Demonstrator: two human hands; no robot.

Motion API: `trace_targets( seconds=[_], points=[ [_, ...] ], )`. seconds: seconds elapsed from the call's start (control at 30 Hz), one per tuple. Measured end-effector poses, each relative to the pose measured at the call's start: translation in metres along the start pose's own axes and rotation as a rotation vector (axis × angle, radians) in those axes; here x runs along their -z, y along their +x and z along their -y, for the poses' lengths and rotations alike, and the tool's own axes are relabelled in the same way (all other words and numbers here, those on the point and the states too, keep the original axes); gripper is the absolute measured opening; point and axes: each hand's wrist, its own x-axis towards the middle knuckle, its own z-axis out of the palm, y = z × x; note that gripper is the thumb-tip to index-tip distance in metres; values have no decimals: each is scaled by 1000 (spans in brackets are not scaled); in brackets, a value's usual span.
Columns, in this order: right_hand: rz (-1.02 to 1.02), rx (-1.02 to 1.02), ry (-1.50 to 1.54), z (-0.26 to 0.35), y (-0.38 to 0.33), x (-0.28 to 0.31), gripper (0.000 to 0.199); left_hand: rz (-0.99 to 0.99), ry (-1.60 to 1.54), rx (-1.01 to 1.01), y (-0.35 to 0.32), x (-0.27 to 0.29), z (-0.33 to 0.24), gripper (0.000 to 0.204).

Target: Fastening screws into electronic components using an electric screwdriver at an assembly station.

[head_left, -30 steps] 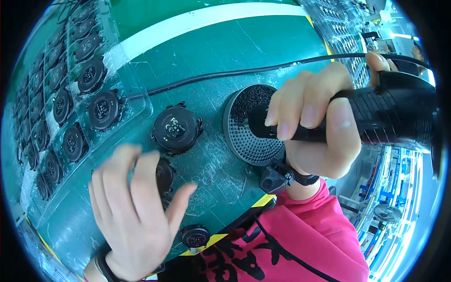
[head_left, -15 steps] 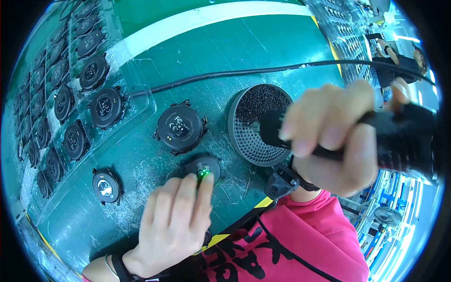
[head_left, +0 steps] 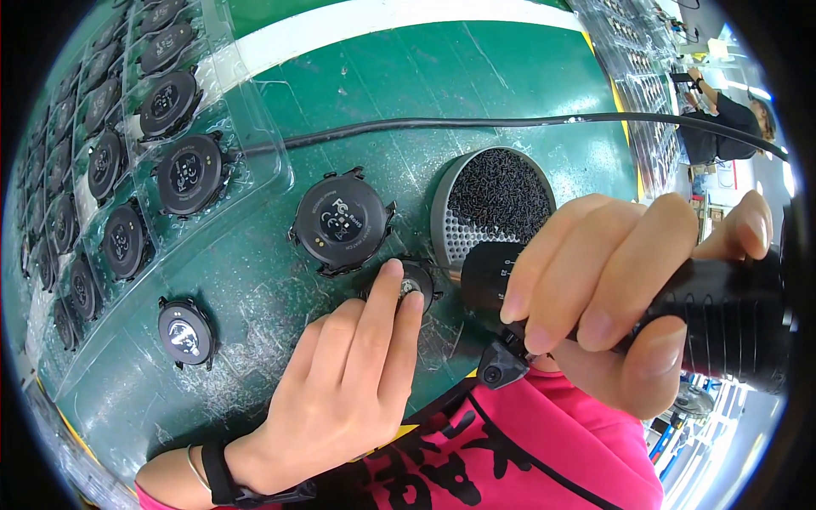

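**Head view: fingers pin a small watch part while a powered screwdriver hangs over it**

We see a small round watch part (head_left: 411,285) lying on the green counter (head_left: 527,68), near its front edge. Our left hand (head_left: 340,382) rests on it with two fingers (head_left: 387,297) stretched out, tips pressing on the part; the fingers lie flat and grip nothing. Our right hand (head_left: 620,297) has its fingers closed around a black electric screwdriver (head_left: 722,323), whose front end (head_left: 489,276) sits just right of the part. A round grey dish of black screws (head_left: 497,200) stands just behind the part. A black watch case back (head_left: 342,221) lies to the left of the dish, and another small round watch piece (head_left: 185,333) lies farther left. A black cable (head_left: 476,121) runs across the counter. A clear plastic tray (head_left: 255,110) of watch bodies fills the far left.
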Motion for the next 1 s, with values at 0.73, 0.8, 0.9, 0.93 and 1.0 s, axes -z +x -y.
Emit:
trace_targets(
  seconds=[0.73,0.8,0.9,0.93,1.0],
  points=[
    [44,-24,201,16,-3,-10,47,-175,-254,141,5,4,11,37],
    [46,-32,219,17,-4,-11,47,-186,-246,162,6,5,10,36],
    [-46,-10,178,18,-5,-13,47,-145,-306,207,8,12,7,32],
    [-46,-10,179,18,-6,-13,47,-145,-306,208,7,12,8,32],
    [-21,-15,216,17,-5,-13,47,-151,-278,160,4,10,9,30]
  ],
)
